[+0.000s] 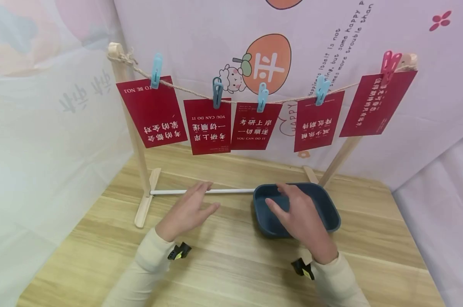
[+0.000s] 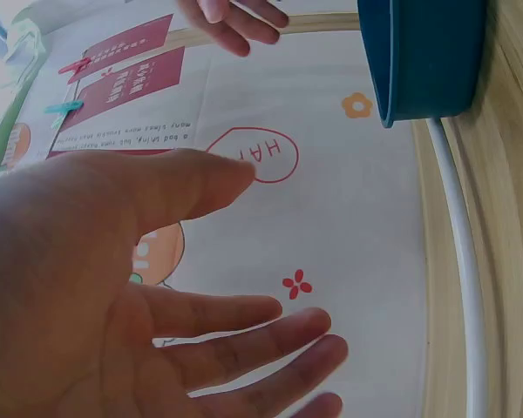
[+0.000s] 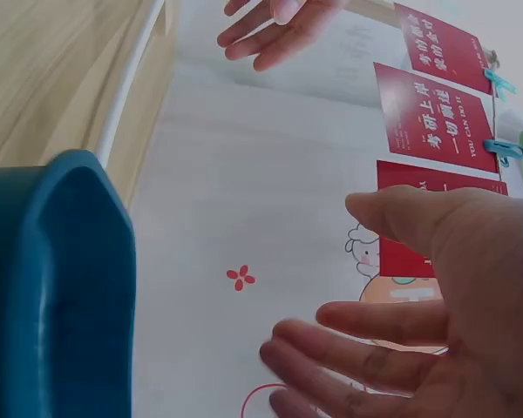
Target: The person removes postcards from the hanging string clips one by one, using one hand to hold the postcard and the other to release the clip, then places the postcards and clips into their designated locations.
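Note:
My left hand hovers above the table near a white rod, with thumb and fingers spread and nothing held. Over the dark blue plastic basin, my right hand is likewise held with fingers apart and nothing in it. Beyond both hands, several red cards hang on a twine line by clothespins. The leftmost card has a light blue clothespin; the rightmost card has a pink clothespin. A darker teal clothespin holds the second card from the left.
The twine sags between two wooden posts, the left post and the right post. The white rod runs low between their feet. A printed white cloth stands behind the wood-grain table.

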Action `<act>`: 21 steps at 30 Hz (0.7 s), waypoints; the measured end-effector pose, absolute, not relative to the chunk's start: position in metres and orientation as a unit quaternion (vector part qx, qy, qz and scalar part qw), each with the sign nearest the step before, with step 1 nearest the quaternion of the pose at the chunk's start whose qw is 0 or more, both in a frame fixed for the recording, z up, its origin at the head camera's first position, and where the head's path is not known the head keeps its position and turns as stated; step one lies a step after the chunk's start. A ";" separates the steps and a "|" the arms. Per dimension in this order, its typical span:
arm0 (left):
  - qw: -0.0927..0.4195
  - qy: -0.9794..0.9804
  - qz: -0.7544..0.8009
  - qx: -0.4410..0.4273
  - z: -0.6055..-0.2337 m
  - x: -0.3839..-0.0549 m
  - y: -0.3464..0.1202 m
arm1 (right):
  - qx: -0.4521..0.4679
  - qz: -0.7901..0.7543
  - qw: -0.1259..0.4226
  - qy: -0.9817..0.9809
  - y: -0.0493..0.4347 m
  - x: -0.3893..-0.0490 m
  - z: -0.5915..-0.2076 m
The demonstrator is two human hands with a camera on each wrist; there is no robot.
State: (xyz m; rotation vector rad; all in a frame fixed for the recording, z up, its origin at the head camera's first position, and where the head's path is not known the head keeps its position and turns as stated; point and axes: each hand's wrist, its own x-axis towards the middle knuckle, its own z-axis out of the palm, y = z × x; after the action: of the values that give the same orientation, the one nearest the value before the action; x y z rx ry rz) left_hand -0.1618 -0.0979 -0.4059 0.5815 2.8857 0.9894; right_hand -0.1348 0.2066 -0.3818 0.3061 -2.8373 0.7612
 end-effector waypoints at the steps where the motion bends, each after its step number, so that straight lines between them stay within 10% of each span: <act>1: 0.011 0.926 0.329 0.185 -0.406 -0.162 -0.099 | 0.109 0.267 0.100 -0.952 0.207 -0.136 -0.380; 21: -0.028 0.840 0.530 0.111 -0.391 -0.174 -0.122 | 0.143 0.337 0.063 -0.928 0.204 -0.155 -0.344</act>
State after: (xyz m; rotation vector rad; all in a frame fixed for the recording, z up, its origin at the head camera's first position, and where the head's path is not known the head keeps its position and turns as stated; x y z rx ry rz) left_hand -0.1736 -0.1218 -0.3914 0.3553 2.6875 1.6947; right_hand -0.1547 0.2044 -0.3437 0.4336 -2.8052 1.0187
